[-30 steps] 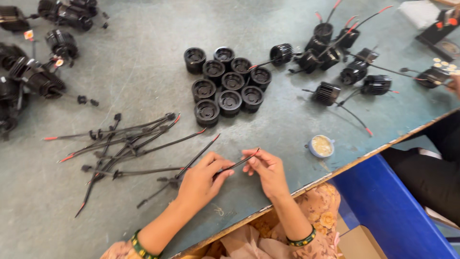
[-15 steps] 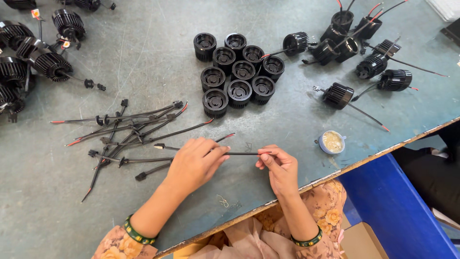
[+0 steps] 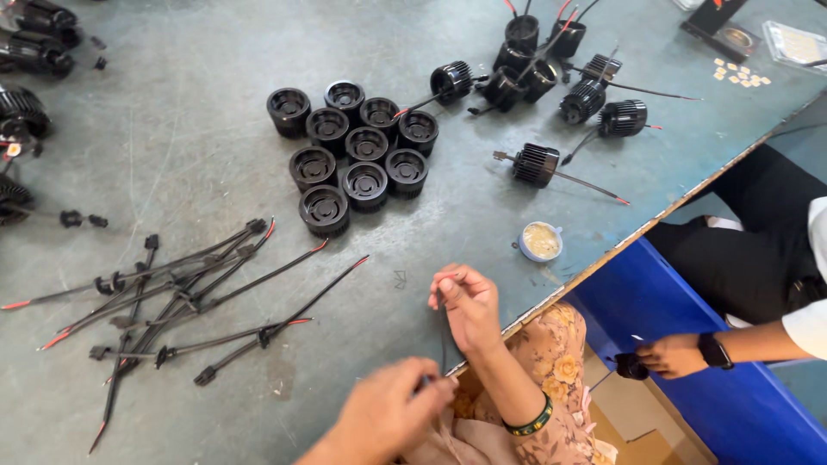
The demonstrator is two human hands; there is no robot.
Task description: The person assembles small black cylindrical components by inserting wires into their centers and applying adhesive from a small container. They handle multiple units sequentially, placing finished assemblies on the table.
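**Two hands, one black cable, right at the table's edge**

The right hand (image 3: 469,306) is pinching the upper end of a thin black cable (image 3: 444,340) between closed fingertips, while the left hand (image 3: 388,413) is gripping the lower end, fingers curled shut around it. The cable is running almost straight up and down between them, its long axis pointing away from the body, with the right hand at the far end and the left hand at the near end. It is hanging just over the near corner of the grey table (image 3: 172,103), close to the bare wooden edge, so there is little room toward the body and to the right.

Open surface is lying ahead and to the left of the hands. Farther left, a loose pile of wired leads (image 3: 181,293) is sprawling, red tips showing. Beyond, a cluster of black round housings (image 3: 357,155) is sitting upright, well apart. A small white pot (image 3: 541,241) is resting near the table edge, just right of the right hand. Off the table, another person's hand (image 3: 676,355) is holding something small and dark.
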